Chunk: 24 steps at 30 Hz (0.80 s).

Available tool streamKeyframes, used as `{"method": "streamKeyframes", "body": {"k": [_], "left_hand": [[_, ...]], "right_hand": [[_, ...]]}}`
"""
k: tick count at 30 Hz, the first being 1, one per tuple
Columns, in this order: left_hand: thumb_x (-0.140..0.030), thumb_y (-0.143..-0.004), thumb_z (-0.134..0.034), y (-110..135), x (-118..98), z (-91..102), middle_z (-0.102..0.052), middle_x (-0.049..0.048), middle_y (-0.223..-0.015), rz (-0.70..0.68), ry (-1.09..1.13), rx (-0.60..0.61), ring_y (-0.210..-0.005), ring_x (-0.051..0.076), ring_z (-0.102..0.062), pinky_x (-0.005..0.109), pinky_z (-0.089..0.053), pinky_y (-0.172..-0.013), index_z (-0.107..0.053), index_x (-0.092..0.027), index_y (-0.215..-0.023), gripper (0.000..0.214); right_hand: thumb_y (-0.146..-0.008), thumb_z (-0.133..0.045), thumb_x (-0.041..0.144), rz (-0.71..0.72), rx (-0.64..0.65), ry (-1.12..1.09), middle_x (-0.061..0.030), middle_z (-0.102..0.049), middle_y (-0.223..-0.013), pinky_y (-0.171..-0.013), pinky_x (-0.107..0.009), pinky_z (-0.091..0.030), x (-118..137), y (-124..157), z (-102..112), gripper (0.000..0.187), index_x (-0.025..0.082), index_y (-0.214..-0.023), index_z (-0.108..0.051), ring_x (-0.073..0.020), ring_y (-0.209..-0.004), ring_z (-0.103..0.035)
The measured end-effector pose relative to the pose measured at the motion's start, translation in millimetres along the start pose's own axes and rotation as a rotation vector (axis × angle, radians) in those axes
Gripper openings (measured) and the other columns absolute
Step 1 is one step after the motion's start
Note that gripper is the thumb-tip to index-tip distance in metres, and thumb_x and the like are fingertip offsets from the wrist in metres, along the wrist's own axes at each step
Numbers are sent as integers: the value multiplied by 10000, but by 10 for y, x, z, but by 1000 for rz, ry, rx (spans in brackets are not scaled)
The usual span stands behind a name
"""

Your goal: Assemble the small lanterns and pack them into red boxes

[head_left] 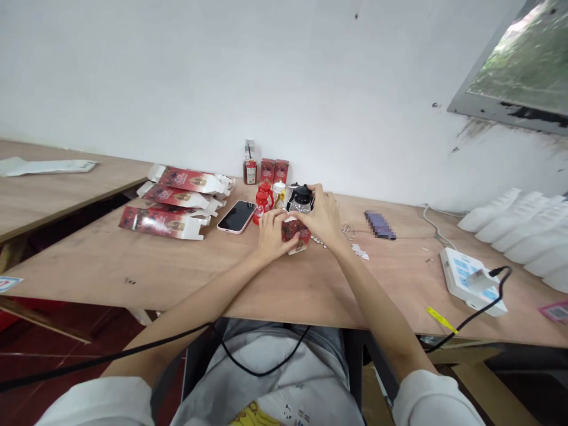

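My left hand is closed around a small red printed box, thumb across its front, above the table. My right hand curves round a miniature black lantern with a clear body, its fingertips at the black cap and its thumb at the box's upper edge. The lantern shows just above and behind the box; whether its base is inside cannot be seen. To the left stand red lanterns and a white-topped lantern.
Flattened red cartons lie at the left, beside a phone. Two upright red boxes and a bottle stand by the wall. White stickers lie to the right, with a power strip and white stacked pieces beyond.
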<state>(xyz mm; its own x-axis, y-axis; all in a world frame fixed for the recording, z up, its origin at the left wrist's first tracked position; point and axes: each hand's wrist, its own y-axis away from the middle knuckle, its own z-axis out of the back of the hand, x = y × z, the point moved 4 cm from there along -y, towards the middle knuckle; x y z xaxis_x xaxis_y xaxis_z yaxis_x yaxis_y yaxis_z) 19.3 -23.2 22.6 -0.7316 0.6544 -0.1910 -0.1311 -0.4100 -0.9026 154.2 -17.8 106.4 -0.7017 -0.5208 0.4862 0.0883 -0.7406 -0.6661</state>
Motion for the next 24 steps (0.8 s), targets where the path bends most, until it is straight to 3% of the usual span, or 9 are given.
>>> {"method": "streamKeyframes", "body": {"k": [3, 8, 13, 17, 20, 24], "left_hand": [[-396, -758, -626, -8, -22, 4, -530, 135, -1136, -10, 27, -3, -1062, 278, -481, 428, -371, -858, -457, -178, -1104, 443], [-402, -754, -621, -19, -32, -8, -543, 128, -1131, 2, 16, 21, -1058, 267, -493, 427, -387, -883, -468, -180, -1087, 429], [-370, -761, -623, -13, -47, -6, -527, 132, -1179, -67, 46, -15, -1129, 265, -487, 425, -406, -938, -450, -186, -1150, 463], [-356, -761, -632, -11, -67, 7, -419, 155, -1351, -69, 36, -46, -1300, 296, -373, 464, -335, -1054, -355, -201, -1326, 648], [-374, -746, -650, -17, -62, 1, -302, 179, -1447, -25, 78, -26, -1362, 315, -295, 478, -295, -1094, -205, -195, -1440, 844], [-364, -729, -659, -20, -41, -34, -228, 176, -1479, 4, 166, 43, -1379, 338, -264, 504, -291, -1097, -108, -219, -1478, 941]], "right_hand": [[-637, -760, 339, -47, 5, 42, -79, -649, -980, -880, -502, -412, -122, -6, -7, 454, 232, -1009, -522, -301, -978, -560], [-664, -721, 315, -85, 105, -45, -33, -678, -869, -812, -389, -468, -332, -26, -94, 258, 206, -860, -593, -214, -857, -605], [-650, -728, 286, -72, 124, -78, -27, -692, -810, -813, -380, -472, -321, -38, -85, 198, 199, -798, -629, -207, -826, -628], [-661, -702, 224, -91, 151, -171, -20, -689, -795, -785, -362, -482, -270, -9, -80, 174, 190, -810, -619, -198, -789, -644], [-678, -677, 207, -81, 109, -254, -29, -687, -877, -810, -368, -484, -259, 23, -75, 208, 193, -874, -606, -203, -848, -641], [-664, -696, 199, 54, 28, -239, -67, -640, -1093, -952, -415, -428, -228, 44, -42, 301, 208, -948, -597, -236, -1058, -572]]}}
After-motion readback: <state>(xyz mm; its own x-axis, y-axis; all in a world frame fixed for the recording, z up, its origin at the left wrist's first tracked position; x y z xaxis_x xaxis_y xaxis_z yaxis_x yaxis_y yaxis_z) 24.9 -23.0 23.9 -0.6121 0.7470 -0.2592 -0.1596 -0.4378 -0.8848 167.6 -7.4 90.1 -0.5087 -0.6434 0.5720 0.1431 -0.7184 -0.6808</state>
